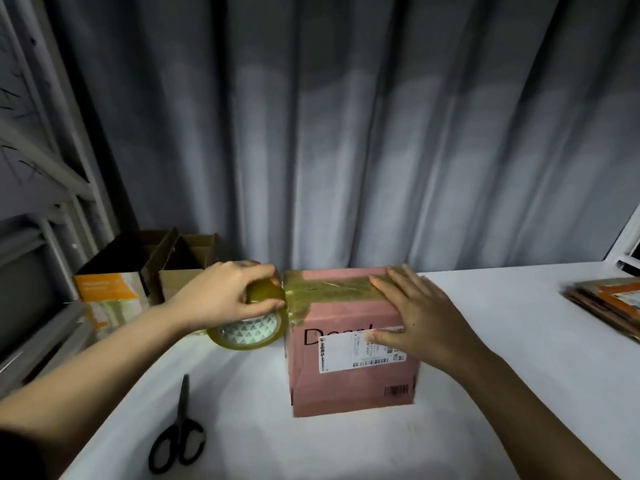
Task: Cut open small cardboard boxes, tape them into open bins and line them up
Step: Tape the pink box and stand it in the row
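A pink cardboard box (349,382) with a white shipping label stands in the middle of the white table (502,341). A strip of yellowish clear tape (329,289) runs across its top and down its left edge. My left hand (225,292) grips the tape roll (252,330) at the box's upper left corner, the tape still joined to the strip. My right hand (422,317) lies flat with straight fingers on the box's top right corner, over the tape's end and the label.
Black scissors (180,434) lie shut on the table at the front left. Two open cardboard boxes (173,268) stand side by side at the back left by a metal rack. Flattened cardboard (609,303) is stacked at the right edge. A grey curtain hangs behind.
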